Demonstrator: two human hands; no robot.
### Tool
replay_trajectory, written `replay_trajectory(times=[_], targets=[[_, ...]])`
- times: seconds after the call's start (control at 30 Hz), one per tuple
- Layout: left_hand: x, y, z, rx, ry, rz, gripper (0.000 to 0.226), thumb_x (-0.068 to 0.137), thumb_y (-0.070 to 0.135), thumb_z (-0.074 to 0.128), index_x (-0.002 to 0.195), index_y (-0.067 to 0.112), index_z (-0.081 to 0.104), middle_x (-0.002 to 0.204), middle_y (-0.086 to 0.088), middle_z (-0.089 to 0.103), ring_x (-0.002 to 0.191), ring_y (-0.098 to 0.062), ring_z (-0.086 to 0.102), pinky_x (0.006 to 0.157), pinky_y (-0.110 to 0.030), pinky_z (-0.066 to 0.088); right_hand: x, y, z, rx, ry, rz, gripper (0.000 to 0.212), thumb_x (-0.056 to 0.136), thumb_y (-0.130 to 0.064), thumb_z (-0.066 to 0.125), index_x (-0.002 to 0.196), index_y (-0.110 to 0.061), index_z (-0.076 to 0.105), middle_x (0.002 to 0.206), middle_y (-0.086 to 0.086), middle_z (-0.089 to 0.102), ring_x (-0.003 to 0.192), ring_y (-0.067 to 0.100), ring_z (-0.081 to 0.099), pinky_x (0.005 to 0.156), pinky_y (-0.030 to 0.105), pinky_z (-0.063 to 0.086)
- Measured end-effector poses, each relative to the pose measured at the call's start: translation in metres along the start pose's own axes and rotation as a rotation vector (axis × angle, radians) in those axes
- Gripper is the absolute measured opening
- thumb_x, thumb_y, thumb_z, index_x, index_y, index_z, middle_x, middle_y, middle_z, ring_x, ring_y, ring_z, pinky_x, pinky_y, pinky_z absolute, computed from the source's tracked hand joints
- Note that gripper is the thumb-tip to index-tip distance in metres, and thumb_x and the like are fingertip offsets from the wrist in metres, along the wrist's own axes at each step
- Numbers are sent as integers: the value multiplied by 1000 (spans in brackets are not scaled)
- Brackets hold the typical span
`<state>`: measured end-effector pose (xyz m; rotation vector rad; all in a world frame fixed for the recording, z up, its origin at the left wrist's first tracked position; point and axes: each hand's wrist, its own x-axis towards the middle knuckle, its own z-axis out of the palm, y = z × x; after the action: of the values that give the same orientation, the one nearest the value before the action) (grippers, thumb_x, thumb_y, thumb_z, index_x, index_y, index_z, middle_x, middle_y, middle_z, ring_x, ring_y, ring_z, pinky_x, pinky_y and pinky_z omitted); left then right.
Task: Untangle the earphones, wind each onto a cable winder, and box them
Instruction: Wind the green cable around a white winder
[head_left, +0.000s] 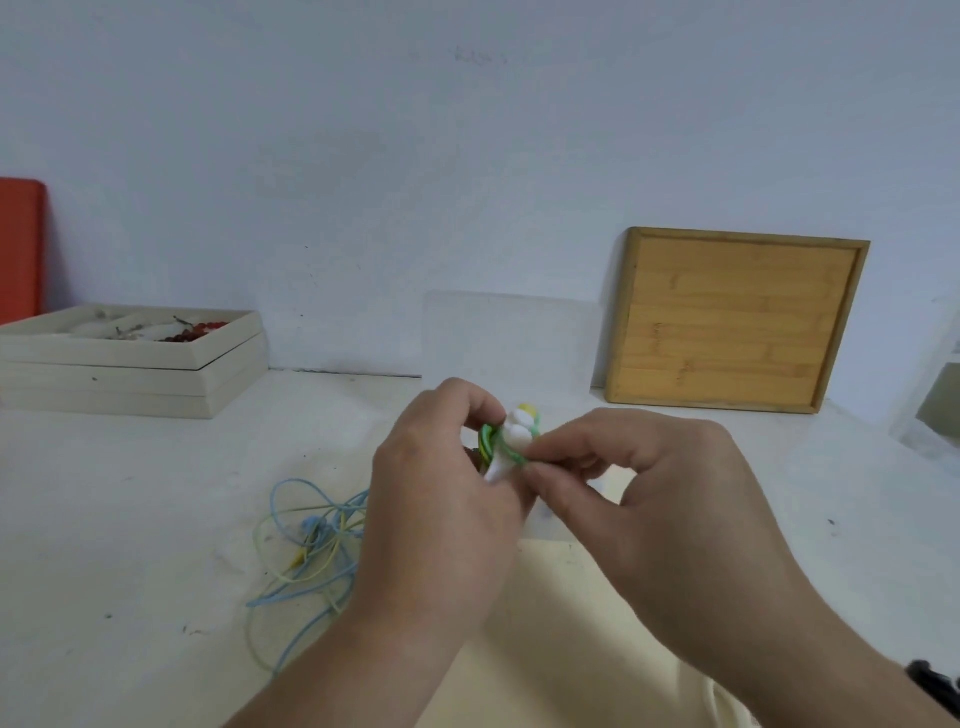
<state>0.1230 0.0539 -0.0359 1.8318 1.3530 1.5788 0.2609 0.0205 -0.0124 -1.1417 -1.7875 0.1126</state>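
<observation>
Leaning at the far nine o'clock edge of the view is a red board (21, 249). Just beside it, toward three o'clock, a stack of shallow white trays (130, 374) rests on the tabletop (130, 519), with red beads in the top one. At seven o'clock from the hands lies a loose tangle of blue and yellow earphones (311, 535), its strands running out of sight behind the left wrist. The left hand (441, 499) has its grip clenched around a white cable winder (514, 441), held above the tabletop at the view's centre. A green earphone cable (488, 434) is looped round the cable winder. The right hand (649, 483), at three o'clock of the cable winder, pinches the green earphone cable between thumb and forefinger. At one o'clock a wooden tray (732, 322) leans against the wall.
</observation>
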Motion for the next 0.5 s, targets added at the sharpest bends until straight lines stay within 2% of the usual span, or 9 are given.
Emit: replay_trajectory(times=[0.17,0.23,0.3,0.4,0.5], targets=[[-3,1,2,71,-51,125,24,79,35,76,80,30,53,79,8,55,61,-7,52,50,-18,35,2,-5,-3,51,-38,7,11,80,-20,70,77,-30,76,77,-22,69,74,-2,66,64,6,43],[-4,1,3,113,-61,172,23,81,32,76,81,29,53,86,11,53,68,-8,55,53,-22,40,3,-6,-5,120,-78,29,14,84,-15,73,77,-27,76,73,-20,71,75,3,69,67,10,48],[-5,0,5,122,-50,191,21,82,30,74,83,29,53,88,13,51,72,-7,55,57,-20,42,5,-6,-8,191,-92,83,20,85,-8,74,75,-25,77,69,-16,73,71,8,70,66,15,51],[-5,1,6,42,-22,153,19,78,38,69,84,31,52,91,13,52,74,-7,57,57,-18,44,7,-4,-9,266,-87,180,18,83,-8,75,72,-23,77,64,-9,72,62,9,67,61,17,52],[-3,-1,6,-77,-33,65,24,75,35,74,84,34,51,89,6,61,68,-16,63,53,-29,47,9,-4,-8,297,-95,248,15,81,-9,76,71,-20,77,63,-5,71,59,11,66,57,19,52]])
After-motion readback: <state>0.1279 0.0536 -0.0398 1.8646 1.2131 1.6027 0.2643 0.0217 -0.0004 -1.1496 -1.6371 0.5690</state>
